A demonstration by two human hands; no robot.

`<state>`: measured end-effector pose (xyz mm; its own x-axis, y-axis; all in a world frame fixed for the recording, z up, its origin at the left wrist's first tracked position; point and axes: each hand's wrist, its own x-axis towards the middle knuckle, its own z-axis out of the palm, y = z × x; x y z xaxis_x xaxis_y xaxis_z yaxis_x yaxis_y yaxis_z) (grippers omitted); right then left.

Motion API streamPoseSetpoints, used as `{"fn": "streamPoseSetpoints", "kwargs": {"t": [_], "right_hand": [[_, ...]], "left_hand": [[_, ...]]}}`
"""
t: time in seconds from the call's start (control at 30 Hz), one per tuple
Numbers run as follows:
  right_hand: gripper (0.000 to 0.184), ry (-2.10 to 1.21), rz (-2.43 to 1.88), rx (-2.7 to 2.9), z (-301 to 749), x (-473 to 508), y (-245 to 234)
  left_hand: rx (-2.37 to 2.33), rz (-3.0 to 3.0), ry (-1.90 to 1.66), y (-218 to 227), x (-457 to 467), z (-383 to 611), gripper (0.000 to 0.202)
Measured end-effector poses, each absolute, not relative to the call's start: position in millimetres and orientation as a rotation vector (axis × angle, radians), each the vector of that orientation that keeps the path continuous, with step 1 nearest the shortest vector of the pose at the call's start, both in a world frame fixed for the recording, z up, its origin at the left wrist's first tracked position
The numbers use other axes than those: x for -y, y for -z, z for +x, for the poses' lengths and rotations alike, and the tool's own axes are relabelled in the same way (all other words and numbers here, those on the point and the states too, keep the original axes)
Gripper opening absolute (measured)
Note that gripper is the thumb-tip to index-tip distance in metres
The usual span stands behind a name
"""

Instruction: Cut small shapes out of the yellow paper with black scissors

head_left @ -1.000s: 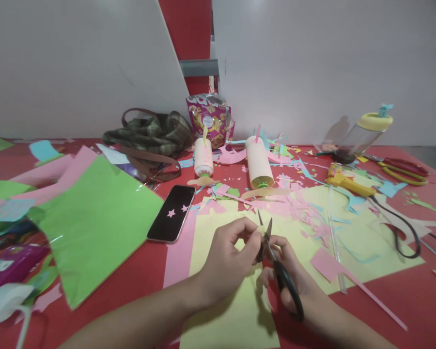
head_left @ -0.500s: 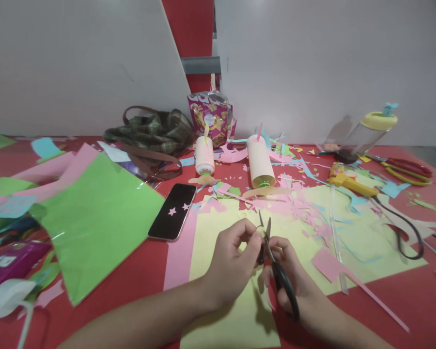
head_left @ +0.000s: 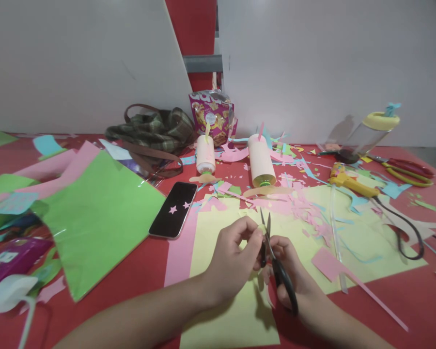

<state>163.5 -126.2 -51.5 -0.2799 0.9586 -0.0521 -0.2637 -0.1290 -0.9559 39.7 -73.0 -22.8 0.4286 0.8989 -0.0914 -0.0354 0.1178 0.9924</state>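
Over the yellow sheet [head_left: 218,228], right of the phone [head_left: 173,210], the left hand [head_left: 229,261] pinches a tiny, barely visible paper scrap. Beside it the right hand [head_left: 287,271] grips the black scissors [head_left: 276,264], blades slightly parted; such a light, limp scrap likely needs holding close to the cut.

Craft workspace: red table [head_left: 403,305] strewn with coloured paper scraps [head_left: 301,206], glue gun [head_left: 345,181].

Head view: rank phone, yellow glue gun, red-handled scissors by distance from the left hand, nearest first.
1. phone: lies just left of the left hand, face up.
2. yellow glue gun: lies right of centre, among paper scraps.
3. red-handled scissors: lie at the far right edge.
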Motion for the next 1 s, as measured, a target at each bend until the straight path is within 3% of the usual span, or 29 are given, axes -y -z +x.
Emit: {"fn": "streamPoseSetpoints", "kwargs": {"t": [0.43, 0.7, 1.0], "right_hand": [[0.038, -1.588, -0.941, 1.118, 164, 126, 52], [0.049, -1.583, -0.924, 1.108, 165, 126, 57], [0.043, -1.594, -0.916, 1.104, 166, 127, 55]], "left_hand": [[-0.902, 1.253, -0.809, 18, 70, 39, 0.021], [-0.871, 1.425, -0.799, 13, 63, 33, 0.019], [-0.893, 1.603, -0.763, 7, 54, 29, 0.016]]}}
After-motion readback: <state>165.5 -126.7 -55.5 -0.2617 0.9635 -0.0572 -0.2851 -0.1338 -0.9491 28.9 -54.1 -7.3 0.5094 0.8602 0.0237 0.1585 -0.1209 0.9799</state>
